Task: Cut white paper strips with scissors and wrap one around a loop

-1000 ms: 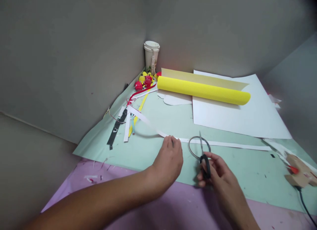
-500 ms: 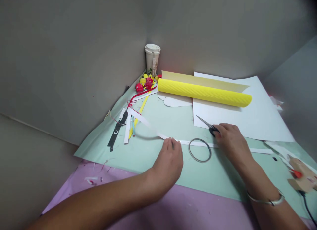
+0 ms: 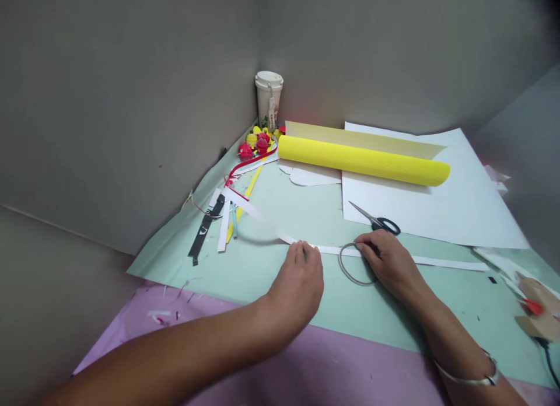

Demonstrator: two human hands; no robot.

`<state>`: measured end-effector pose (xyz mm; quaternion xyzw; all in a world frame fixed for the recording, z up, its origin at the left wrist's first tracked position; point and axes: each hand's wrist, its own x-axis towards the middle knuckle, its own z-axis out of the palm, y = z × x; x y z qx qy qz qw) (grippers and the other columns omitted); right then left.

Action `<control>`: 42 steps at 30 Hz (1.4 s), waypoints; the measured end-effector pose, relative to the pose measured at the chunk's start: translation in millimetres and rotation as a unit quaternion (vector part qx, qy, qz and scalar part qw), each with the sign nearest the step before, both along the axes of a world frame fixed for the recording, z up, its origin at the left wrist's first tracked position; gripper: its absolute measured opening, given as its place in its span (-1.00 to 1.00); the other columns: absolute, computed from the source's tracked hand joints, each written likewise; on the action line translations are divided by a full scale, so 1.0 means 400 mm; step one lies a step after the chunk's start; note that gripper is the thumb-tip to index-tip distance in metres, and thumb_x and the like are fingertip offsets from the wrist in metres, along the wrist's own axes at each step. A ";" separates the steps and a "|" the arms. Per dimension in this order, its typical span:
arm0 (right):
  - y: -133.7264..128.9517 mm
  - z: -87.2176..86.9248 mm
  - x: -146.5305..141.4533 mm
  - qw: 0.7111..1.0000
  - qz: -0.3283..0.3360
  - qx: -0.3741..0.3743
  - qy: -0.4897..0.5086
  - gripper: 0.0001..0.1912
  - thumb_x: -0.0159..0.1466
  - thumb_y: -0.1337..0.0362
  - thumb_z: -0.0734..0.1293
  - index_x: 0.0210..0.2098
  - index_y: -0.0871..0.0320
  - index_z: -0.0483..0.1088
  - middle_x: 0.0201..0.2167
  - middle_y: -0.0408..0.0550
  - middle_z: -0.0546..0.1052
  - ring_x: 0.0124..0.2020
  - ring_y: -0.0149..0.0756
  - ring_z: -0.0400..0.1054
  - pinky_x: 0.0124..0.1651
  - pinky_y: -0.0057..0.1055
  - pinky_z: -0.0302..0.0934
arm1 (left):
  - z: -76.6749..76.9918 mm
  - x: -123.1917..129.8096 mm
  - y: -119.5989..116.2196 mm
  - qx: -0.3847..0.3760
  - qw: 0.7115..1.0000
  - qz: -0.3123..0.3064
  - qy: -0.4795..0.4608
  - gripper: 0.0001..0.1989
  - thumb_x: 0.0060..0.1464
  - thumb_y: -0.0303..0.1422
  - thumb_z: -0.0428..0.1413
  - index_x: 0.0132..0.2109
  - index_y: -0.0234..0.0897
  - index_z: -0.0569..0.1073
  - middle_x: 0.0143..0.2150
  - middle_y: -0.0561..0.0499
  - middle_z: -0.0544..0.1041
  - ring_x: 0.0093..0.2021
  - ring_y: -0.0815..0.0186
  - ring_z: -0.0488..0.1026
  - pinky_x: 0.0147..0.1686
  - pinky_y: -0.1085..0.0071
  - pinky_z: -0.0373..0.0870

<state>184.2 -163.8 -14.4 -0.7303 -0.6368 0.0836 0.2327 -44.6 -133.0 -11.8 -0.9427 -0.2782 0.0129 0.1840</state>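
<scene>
My left hand (image 3: 297, 286) has its fingertips pinched together on a long white paper strip (image 3: 332, 250) lying along the green sheet. From there the strip rises and runs back left, partly blurred. My right hand (image 3: 389, 263) is over the strip, with thumb and forefinger closed on the upper right side of a thin grey ring (image 3: 343, 269). Part of the ring is hidden behind these fingers. Just beyond my right hand, scissors (image 3: 376, 222) with black handles lie with their point to the left, partly on a white sheet (image 3: 437, 219).
A yellow corrugated roll (image 3: 363, 161) rests across the white sheet. Red and yellow balls (image 3: 254, 144), a lidded cup (image 3: 268, 97) and a black strip (image 3: 205, 234) sit along the left. Brown cardboard (image 3: 540, 307) with a black cable is at the right edge. Grey walls enclose the back.
My right hand has let go of the scissors, leaving them on the table, and moved left to the ring. My left hand keeps its place on the strip.
</scene>
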 end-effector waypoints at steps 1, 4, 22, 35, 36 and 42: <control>-0.004 0.004 0.006 1.000 -0.017 0.003 0.017 -0.83 0.29 0.22 0.22 -0.29 0.11 0.42 -0.33 -0.04 0.47 -0.25 -0.17 0.31 -0.15 -0.23 0.17 | 0.000 0.000 0.000 0.002 1.000 -0.001 0.002 -0.48 0.10 -0.47 -0.07 0.21 -0.58 0.31 0.15 -0.43 0.34 0.12 -0.08 0.35 0.14 0.06 0.16; -0.021 0.025 0.012 0.993 -0.050 -0.003 0.108 -0.80 0.31 0.14 0.21 -0.22 0.09 0.37 -0.28 -0.06 0.48 -0.28 -0.22 0.33 -0.20 -0.27 0.20 | 0.000 0.000 0.001 0.007 1.000 -0.002 0.008 -0.49 0.11 -0.47 -0.08 0.20 -0.56 0.32 0.14 -0.42 0.35 0.11 -0.07 0.36 0.14 0.06 0.17; -0.027 0.004 -0.103 0.978 0.130 -0.060 0.154 -0.83 0.40 0.23 0.10 -0.12 0.00 0.29 0.03 -0.12 0.50 0.00 -0.31 0.42 0.01 -0.32 0.29 | 0.004 0.001 -0.002 -0.054 0.998 -0.019 0.006 -0.56 0.14 -0.44 -0.06 0.14 -0.48 0.41 0.20 -0.41 0.32 0.20 -0.10 0.28 0.17 -0.03 0.15; -0.038 0.013 -0.095 0.987 0.153 -0.047 0.012 -0.76 0.39 0.27 0.10 -0.02 0.05 0.30 -0.03 -0.01 0.56 -0.12 -0.19 0.52 -0.11 -0.23 0.41 | 0.019 -0.008 0.012 -0.012 1.000 -0.016 -0.015 -0.48 0.14 -0.47 -0.10 0.23 -0.58 0.27 0.11 -0.35 0.41 0.12 0.01 0.35 0.17 0.11 0.18; -0.039 0.013 -0.096 0.987 0.152 -0.048 0.015 -0.77 0.39 0.27 0.10 -0.03 0.05 0.30 -0.03 -0.01 0.56 -0.12 -0.18 0.52 -0.11 -0.22 0.40 | 0.019 -0.006 0.012 -0.013 1.000 -0.014 -0.014 -0.50 0.15 -0.47 -0.11 0.22 -0.57 0.29 0.10 -0.35 0.41 0.11 0.01 0.35 0.17 0.10 0.17; -0.039 0.007 -0.097 0.987 0.147 -0.039 0.044 -0.77 0.38 0.28 0.11 -0.03 0.02 0.31 0.00 -0.03 0.55 -0.10 -0.17 0.51 -0.09 -0.20 0.39 | 0.019 0.001 0.020 -0.049 0.998 -0.008 -0.040 -0.58 0.15 -0.48 -0.10 0.11 -0.48 0.42 0.06 -0.28 0.43 0.06 0.07 0.36 0.17 0.12 0.15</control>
